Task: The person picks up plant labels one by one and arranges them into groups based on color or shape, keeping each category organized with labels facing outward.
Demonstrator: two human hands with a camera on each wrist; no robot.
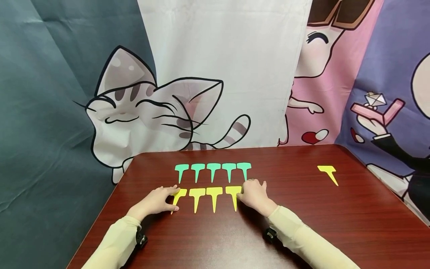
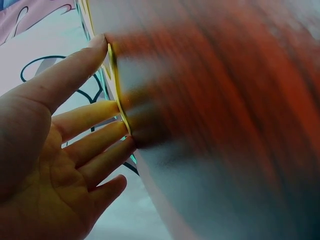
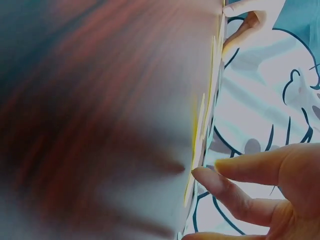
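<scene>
Yellow T-shaped plant labels lie in a row on the table, several in number. My left hand (image 1: 158, 201) touches the leftmost yellow label (image 1: 180, 193), fingertips at its head and thumb by its stem. In the left wrist view its fingers (image 2: 102, 162) are mostly straight against that label's edge. My right hand (image 1: 255, 195) is at the right end of the row, by the rightmost yellow label (image 1: 233, 191). Its index fingertip (image 3: 200, 175) is right at a label's edge, with the thumb close by. Two yellow labels (image 1: 197, 192) lie between the hands, the leftmost one tilted.
Several green T-shaped labels (image 1: 213, 167) form a row behind the yellow ones. Another yellow label (image 1: 327, 169) lies apart at the right, slanted. The dark red wooden table (image 1: 302, 224) ends at a cartoon-printed cloth (image 1: 255, 67).
</scene>
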